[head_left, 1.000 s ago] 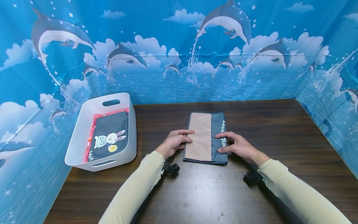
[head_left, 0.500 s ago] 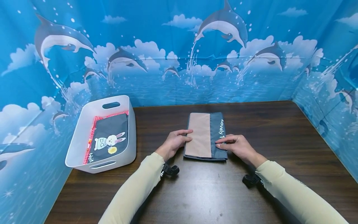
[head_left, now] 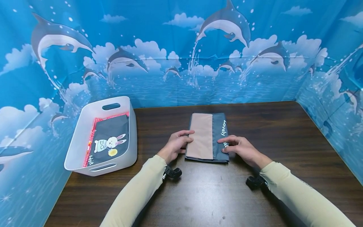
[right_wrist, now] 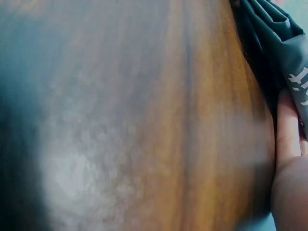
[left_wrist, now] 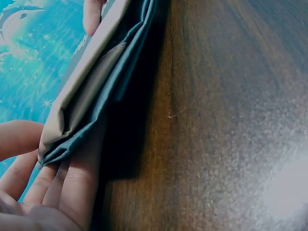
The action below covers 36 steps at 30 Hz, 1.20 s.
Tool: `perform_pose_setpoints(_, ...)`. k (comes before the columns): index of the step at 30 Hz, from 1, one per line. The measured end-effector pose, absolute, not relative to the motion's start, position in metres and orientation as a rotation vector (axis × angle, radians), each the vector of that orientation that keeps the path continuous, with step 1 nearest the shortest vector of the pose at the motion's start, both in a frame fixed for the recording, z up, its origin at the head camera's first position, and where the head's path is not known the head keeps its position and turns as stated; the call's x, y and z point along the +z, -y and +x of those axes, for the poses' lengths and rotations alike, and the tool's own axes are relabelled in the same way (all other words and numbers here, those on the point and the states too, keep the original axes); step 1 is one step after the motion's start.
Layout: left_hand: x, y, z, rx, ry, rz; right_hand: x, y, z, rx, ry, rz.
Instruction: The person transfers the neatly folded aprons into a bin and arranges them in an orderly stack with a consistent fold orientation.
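Note:
A folded cloth, beige on the left and dark grey with white lettering on the right, lies flat on the table. At its left edge my left hand grips it. In the left wrist view the thumb is at the upper side of the folded layers and the other fingers reach beneath them. My right hand pinches the right edge, covering part of the lettering. The right wrist view shows a finger tucked under the grey fabric.
To the left stands a white plastic basket with handle holes. Inside it lies a dark grey cloth with a rabbit print and red checked trim. Behind the brown wooden table hangs a blue dolphin-print curtain.
The right hand's fingers lifted and closed together near the lettering, then spread again on the right edge. The left hand has kept its hold. The cloth has hardly moved.

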<state>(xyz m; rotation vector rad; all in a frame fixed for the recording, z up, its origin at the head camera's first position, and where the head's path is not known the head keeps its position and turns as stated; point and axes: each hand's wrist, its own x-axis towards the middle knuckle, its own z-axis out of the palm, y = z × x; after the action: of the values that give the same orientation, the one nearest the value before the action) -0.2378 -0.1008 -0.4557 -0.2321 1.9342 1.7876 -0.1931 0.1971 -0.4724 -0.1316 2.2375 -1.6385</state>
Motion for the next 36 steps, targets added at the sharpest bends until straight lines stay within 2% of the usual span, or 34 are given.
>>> perform_pose_setpoints(14,-0.4601,0.1018,-0.2357,1.823,-1.904,-0.217,-0.4722,-0.1992,-0.1924,-1.614,-2.312,-0.213)
perform_pose_setpoints(36,-0.4608,0.1041,-0.2364,1.821,-1.876,-0.196,-0.4738,-0.1943,-0.1959,-1.616,-2.261,-0.072)
